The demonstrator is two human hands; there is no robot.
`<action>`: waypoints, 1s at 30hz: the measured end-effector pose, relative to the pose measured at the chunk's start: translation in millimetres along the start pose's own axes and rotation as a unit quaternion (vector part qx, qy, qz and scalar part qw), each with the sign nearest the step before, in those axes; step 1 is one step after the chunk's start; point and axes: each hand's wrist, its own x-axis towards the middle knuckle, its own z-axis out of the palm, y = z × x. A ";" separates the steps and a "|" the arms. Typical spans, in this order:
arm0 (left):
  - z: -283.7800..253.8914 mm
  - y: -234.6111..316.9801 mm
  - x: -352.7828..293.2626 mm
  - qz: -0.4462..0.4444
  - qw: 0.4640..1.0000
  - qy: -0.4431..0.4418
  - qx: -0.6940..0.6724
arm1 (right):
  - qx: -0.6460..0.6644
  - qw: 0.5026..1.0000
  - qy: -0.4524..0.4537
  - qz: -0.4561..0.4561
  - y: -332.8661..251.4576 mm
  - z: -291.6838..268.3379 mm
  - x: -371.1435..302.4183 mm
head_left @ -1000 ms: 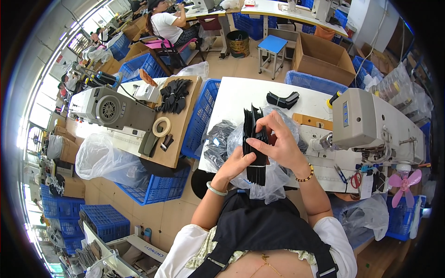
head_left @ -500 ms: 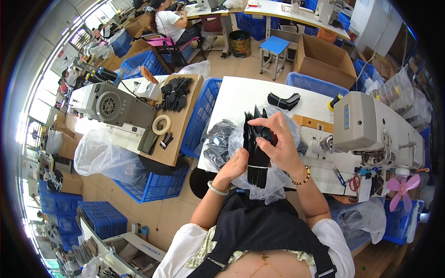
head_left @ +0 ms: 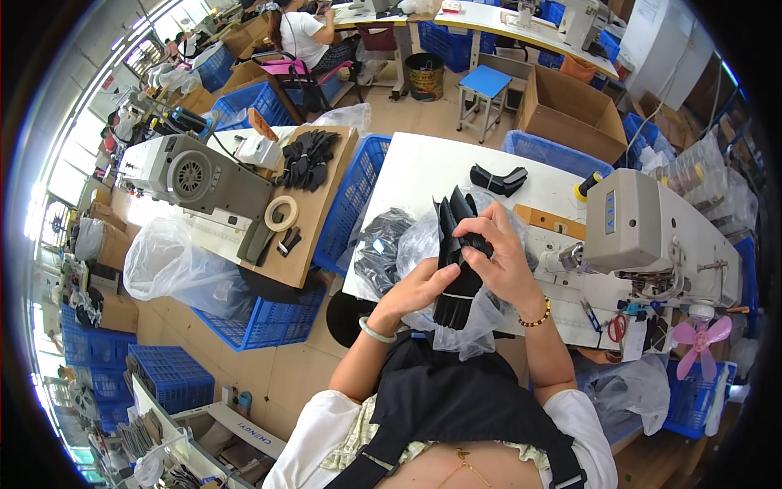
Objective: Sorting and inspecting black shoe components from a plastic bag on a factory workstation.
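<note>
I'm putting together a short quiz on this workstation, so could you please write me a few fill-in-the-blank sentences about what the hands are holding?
1. Both hands hold a bundle of ____ coloured pieces.
2. The right hand wears a ____ bracelet at the wrist.
3. The left hand wears a pale ____ at the wrist.
4. Under the bundle lies a clear plastic ____.

Missing words: black; beaded; bangle; bag

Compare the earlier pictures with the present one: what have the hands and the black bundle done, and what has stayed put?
Little has changed. The right hand has slid slightly along the top of the black bundle; the left hand still grips its lower part. The clear bag, the sewing machine and the white table stayed as they were.
</note>
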 end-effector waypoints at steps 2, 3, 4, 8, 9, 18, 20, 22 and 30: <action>1.2 3.2 1.9 -0.014 1.000 0.005 0.021 | -0.004 1.000 0.002 0.004 3.8 -1.8 -2.1; 2.4 1.6 4.3 -0.018 0.999 0.014 0.029 | -0.004 1.000 0.003 0.005 7.6 -2.1 -3.8; 3.2 0.1 6.9 -0.021 0.999 0.023 0.037 | 0.006 1.000 0.013 0.004 13.0 -2.2 -5.9; 2.7 -5.7 13.1 -0.004 0.996 0.027 0.083 | 0.027 0.999 0.026 0.019 25.8 -2.0 -14.5; 3.0 -5.7 13.7 -0.005 0.996 0.024 0.083 | 0.026 0.999 0.029 0.022 27.3 -1.9 -15.6; -0.4 -2.2 14.8 -0.023 0.997 -0.002 0.069 | 0.031 0.997 0.053 0.044 26.0 0.7 -17.8; -1.2 -3.3 14.8 -0.041 0.997 -0.005 0.057 | 0.030 0.997 0.063 0.041 27.1 1.5 -19.2; -2.4 -5.4 13.8 -0.042 0.997 -0.012 0.056 | 0.022 0.997 0.068 0.037 26.7 4.5 -20.2; -16.2 -24.2 3.3 -0.056 0.995 -0.016 0.084 | 0.000 0.998 0.044 0.049 26.5 29.8 -34.0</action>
